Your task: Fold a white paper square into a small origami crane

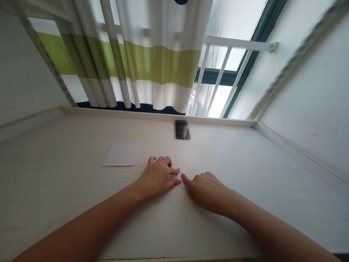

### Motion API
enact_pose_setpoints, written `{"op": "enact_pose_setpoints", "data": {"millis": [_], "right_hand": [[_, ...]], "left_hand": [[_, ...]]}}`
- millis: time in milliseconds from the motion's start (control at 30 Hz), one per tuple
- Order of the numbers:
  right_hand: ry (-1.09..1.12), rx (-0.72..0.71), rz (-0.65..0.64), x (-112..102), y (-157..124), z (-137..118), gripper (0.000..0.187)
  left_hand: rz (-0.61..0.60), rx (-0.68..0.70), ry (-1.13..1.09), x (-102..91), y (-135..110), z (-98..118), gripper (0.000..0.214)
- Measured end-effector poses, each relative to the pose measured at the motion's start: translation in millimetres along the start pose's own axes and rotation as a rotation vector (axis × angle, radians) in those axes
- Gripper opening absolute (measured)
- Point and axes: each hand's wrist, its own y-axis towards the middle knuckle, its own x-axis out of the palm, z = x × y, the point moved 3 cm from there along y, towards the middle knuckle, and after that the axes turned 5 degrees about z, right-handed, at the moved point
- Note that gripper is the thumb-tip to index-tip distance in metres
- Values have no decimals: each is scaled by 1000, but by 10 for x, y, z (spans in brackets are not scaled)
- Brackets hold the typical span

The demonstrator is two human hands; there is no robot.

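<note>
My left hand rests low over the white surface, thumb and index finger stretched out and apart, its other fingers bent. A ring sits on one finger. Thin thread runs by the left thumb and index fingertips and across to my right hand. The right index finger points left, almost at the left fingertips, while the remaining fingers are curled under. The right thumb is mostly hidden. A small pale patch shows between the two hands, too faint to name.
A white sheet of paper lies left of the hands. Beyond them is a small dark, pixelated item near the back ledge. Curtains and a white railing stand behind, with walls on both sides.
</note>
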Motion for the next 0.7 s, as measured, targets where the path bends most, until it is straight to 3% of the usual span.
{"op": "enact_pose_setpoints", "data": {"millis": [700], "right_hand": [[50,8,-21,-18,-9,19,40]], "left_hand": [[-31,-74,-26,-11,29,-66,44]]}}
